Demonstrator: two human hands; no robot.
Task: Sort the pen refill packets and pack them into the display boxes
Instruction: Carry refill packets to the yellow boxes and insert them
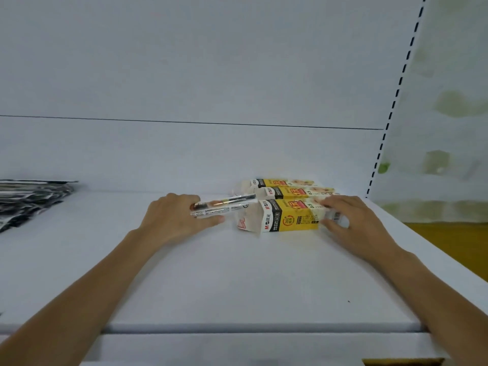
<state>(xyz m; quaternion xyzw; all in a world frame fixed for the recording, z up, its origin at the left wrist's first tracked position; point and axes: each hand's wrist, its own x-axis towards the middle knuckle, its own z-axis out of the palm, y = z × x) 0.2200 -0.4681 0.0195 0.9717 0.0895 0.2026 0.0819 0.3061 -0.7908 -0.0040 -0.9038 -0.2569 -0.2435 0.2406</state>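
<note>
The slim clear-plastic pen refill packet [224, 206], with dark refills showing through its glossy film, lies level just above the white shelf top [237, 273], its far end at the open mouth of the nearest yellow-and-white cardboard display box [287, 216]; your left hand [174, 220] has it pinched at the near end, thumb under and fingers curled over, closed on the packet; expect it to be very light, slick in its wrapper and a little springy along its length, so I would keep hold close to the printed end and steer it straight, since a skewed push may buckle the film or snag the box's white flap; your right hand [351, 220] rests spread over the right end of that box, fingers laid on its top and side, bracing it rather than clenching it, which seems wise as thin card like this will probably slide or crush under a hard squeeze; two more boxes of the same print [290, 188] lie side by side just behind, touching one another; well apart at the left edge sits a loose heap of black-and-white packets [29, 200], shiny and crinkled, likely awaiting sorting; the back panel is smooth, matt white.
</note>
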